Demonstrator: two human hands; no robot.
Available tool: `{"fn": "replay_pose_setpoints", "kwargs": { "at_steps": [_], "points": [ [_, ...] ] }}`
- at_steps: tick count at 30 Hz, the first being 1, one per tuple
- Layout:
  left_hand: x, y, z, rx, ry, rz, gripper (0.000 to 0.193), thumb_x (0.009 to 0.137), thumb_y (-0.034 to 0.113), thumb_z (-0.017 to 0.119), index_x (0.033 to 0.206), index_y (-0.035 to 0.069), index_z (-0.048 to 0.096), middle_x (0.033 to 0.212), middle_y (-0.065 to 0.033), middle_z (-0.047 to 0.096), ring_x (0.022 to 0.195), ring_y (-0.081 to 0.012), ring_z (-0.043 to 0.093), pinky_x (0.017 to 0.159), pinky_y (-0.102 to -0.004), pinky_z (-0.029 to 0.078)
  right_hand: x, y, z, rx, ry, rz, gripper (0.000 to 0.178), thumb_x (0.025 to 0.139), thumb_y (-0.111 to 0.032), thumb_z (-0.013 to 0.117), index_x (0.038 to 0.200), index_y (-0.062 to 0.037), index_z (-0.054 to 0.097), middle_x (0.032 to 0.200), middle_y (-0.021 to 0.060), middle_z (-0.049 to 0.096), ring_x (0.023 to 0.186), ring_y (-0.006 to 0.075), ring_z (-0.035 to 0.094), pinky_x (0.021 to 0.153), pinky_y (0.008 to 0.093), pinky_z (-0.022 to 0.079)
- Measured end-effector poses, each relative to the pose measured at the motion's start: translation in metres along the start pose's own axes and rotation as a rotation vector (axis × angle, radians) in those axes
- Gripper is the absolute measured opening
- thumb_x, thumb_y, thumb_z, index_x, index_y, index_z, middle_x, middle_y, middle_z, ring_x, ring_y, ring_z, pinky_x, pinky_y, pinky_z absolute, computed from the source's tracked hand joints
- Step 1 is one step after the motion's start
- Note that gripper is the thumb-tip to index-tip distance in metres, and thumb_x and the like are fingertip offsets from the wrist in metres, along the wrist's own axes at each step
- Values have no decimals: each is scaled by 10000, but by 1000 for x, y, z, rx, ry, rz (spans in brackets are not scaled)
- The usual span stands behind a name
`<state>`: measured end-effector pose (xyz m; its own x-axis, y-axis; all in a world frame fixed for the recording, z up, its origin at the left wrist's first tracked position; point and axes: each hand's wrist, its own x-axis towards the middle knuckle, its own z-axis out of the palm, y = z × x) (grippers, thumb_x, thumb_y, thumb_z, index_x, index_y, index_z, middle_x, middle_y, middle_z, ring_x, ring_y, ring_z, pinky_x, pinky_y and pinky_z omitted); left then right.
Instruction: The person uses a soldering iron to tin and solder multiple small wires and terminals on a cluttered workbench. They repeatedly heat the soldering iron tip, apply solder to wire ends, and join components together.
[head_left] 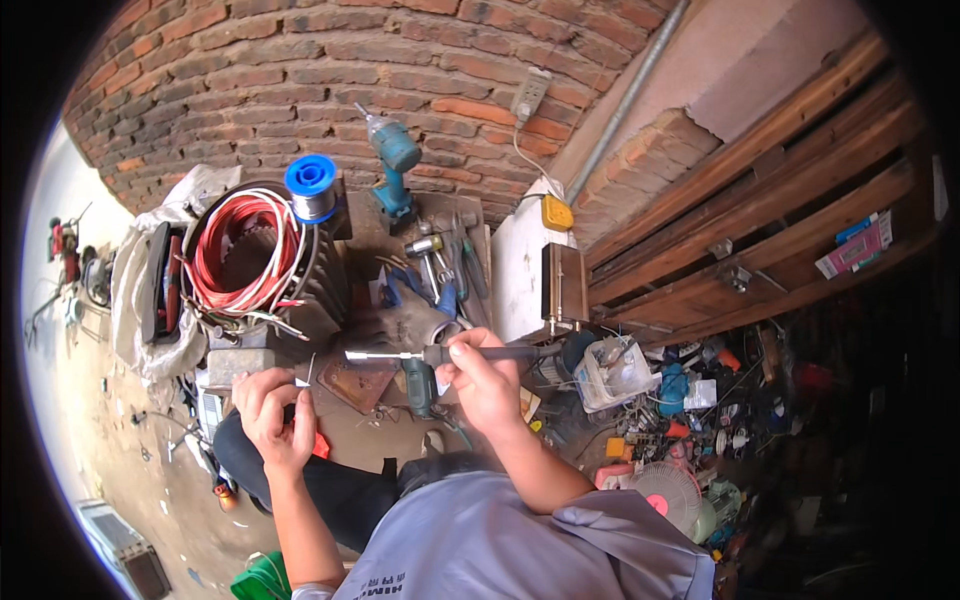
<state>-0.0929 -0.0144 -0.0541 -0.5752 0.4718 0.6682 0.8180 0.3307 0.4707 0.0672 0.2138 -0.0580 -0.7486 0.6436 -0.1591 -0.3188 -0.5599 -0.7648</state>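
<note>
Kinda cluttered bench (358, 228) here, brick wall (330, 95) on the far side, wooden door (690, 265) off right. Right hand (486, 385) has its fingers closed round a dark-handled tool (434, 355), silver tip pointing left; left hand (272, 418) pinches a thin pale strand (311, 369) left of that tip.

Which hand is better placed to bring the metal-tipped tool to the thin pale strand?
Probably the right hand: it grips the tool, whose metal tip points toward the left hand, which holds the strand.
</note>
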Motion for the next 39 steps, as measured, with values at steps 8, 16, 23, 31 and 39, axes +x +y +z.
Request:
{"fn": "replay_pose_setpoints", "kwargs": {
  "at_steps": [8,16,23,31,39],
  "points": [
    [-5,5,0,20,15,-96,124,799,26,770,850,43,659,920,-109,576,917,-317,545,1010,-522,434,-4,8,-8,60,0,-51,86,1014,-52,658,1071,-7,611,931,69,648,737,154,637,728,344,533],
    [0,3,-3,23,-28,-68,122,817,8,759,871,30,652,914,-119,592,894,-317,551,823,-436,438,-9,17,-4,103,-45,-6,131,1031,-44,642,1147,-3,597,930,54,627,780,151,636,739,303,542],
    [0,0,-5,-10,-41,-68,110,851,15,760,890,28,658,927,-121,615,895,-313,559,822,-424,443,-9,22,-9,87,-29,31,121,1025,-38,645,1134,1,611,919,70,649,796,164,654,746,299,540],
    [0,-1,-3,3,-29,-40,111,853,9,759,894,35,660,910,-117,628,882,-311,564,823,-422,447,-10,23,-14,61,-32,54,125,1017,-52,654,1124,-1,613,925,77,651,804,173,652,767,304,530],
    [2,0,-4,6,-35,-30,113,856,13,766,887,35,659,913,-117,631,893,-312,570,832,-420,450,-11,25,-5,122,-13,-2,123,1010,-92,689,1111,-38,641,874,10,650,752,92,630,646,231,463]
  ]
}}
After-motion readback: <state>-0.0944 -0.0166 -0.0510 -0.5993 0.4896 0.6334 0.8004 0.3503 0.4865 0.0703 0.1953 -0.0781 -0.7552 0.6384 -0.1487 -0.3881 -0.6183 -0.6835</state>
